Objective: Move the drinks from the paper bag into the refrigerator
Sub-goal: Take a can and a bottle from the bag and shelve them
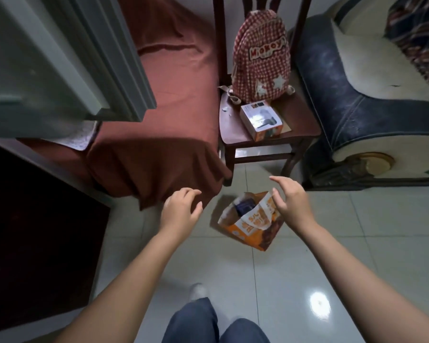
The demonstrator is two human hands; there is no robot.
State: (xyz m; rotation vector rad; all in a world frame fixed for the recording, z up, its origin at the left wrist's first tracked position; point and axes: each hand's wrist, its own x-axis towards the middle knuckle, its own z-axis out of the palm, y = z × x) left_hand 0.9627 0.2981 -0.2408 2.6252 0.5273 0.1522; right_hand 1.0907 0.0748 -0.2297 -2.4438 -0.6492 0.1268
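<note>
Both hands reach forward and down over the tiled floor (307,263), empty: the left hand (181,211) has its fingers loosely curled and apart, hovering in front of the draped red-brown cloth (159,134), while the right hand (291,201) is spread open, palm turned inward, directly above the right rim of the paper bag (252,225); contact with the rim cannot be told. The orange-and-white paper bag stands open on the floor between the two hands, below the wooden chair (300,129), with a dark drink (244,206) visible inside it. The forearms are bare and extended, roughly parallel, and the refrigerator door (47,65) stands open at upper left.
</note>
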